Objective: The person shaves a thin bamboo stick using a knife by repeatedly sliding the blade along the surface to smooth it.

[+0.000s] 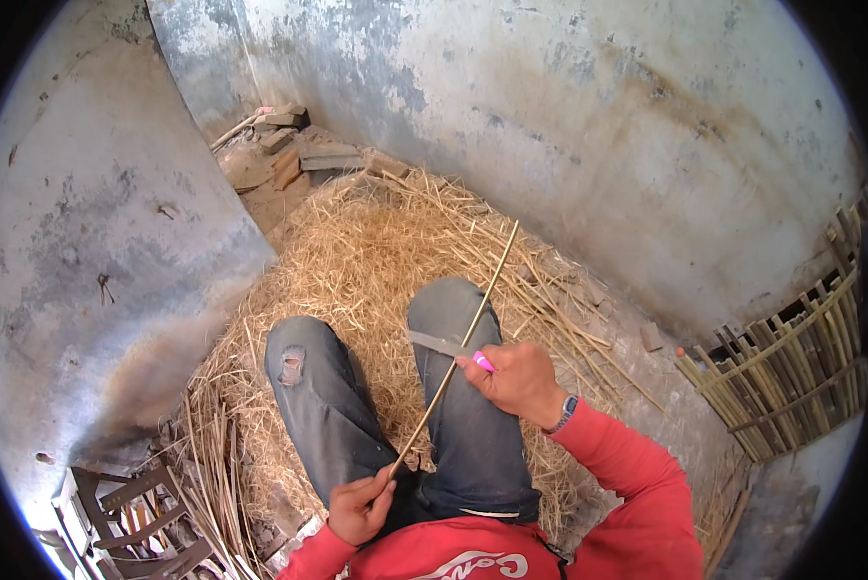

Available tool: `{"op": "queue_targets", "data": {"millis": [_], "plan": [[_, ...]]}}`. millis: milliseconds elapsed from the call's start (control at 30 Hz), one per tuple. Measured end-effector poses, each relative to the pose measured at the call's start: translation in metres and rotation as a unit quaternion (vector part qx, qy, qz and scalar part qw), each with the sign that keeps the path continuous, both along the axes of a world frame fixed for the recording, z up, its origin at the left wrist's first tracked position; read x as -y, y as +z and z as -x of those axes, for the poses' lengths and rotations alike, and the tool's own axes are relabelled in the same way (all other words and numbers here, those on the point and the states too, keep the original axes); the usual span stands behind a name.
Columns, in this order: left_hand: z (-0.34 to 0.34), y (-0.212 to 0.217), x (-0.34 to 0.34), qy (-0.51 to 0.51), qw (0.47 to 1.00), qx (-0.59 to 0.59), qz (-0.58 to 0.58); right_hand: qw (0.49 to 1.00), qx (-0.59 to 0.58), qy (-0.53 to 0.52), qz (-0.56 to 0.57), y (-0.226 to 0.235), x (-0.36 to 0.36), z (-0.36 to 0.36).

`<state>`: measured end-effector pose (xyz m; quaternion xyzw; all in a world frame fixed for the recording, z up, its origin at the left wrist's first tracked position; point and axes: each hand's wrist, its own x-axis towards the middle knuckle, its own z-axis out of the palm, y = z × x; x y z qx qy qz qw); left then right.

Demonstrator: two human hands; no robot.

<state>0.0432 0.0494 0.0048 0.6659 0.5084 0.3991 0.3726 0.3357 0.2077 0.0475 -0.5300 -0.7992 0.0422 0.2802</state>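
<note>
My left hand (360,507) is closed around the lower end of a thin cane strip (428,416), low in front of my lap. The strip slants up and to the right, across my right thigh and past the knee. In my right hand (519,380) is a knife with a pink handle (483,361). Its flat grey blade (434,342) points left and crosses the strip at the right knee. Whether the blade cuts into the strip cannot be told. The fingers of my right hand wrap the handle and hide most of it.
Straw-like shavings (356,242) heap around my legs. Long loose strips (559,324) lie at the right, more strips (211,474) at the lower left. A slatted cane panel (792,372) leans by the right wall. Bricks (329,157) lie in the far corner, a dark frame (139,517) lower left.
</note>
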Motion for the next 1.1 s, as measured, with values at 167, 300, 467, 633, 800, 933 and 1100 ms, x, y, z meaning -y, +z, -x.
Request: {"op": "queue_targets", "data": {"millis": [167, 300, 467, 633, 800, 933, 1100], "plan": [[0.052, -0.014, 0.069, -0.016, 0.998, -0.058, 0.022, 1.000, -0.013, -0.021, 0.010, -0.001, 0.000, -0.006], [0.081, -0.022, 0.116, -0.002, 0.990, -0.107, 0.091, 0.999, -0.006, -0.036, -0.003, -0.002, -0.003, -0.010], [0.130, -0.045, 0.167, 0.001, 0.972, -0.125, 0.199, 0.987, -0.072, -0.142, -0.037, -0.001, -0.057, -0.062], [0.118, -0.044, 0.155, 0.035, 0.983, -0.140, 0.116, 0.962, -0.218, -0.161, -0.025, 0.012, -0.055, -0.052], [0.096, -0.041, 0.108, 0.053, 0.988, -0.137, -0.039, 0.955, -0.285, -0.065, 0.037, 0.025, -0.035, -0.031], [0.076, -0.050, 0.072, 0.022, 0.999, -0.039, 0.025, 0.919, -0.378, -0.066, 0.089, 0.039, -0.028, -0.014], [0.030, -0.028, 0.030, 0.025, 0.999, -0.030, -0.027, 0.932, -0.342, -0.100, 0.072, 0.020, -0.041, -0.010]]}}
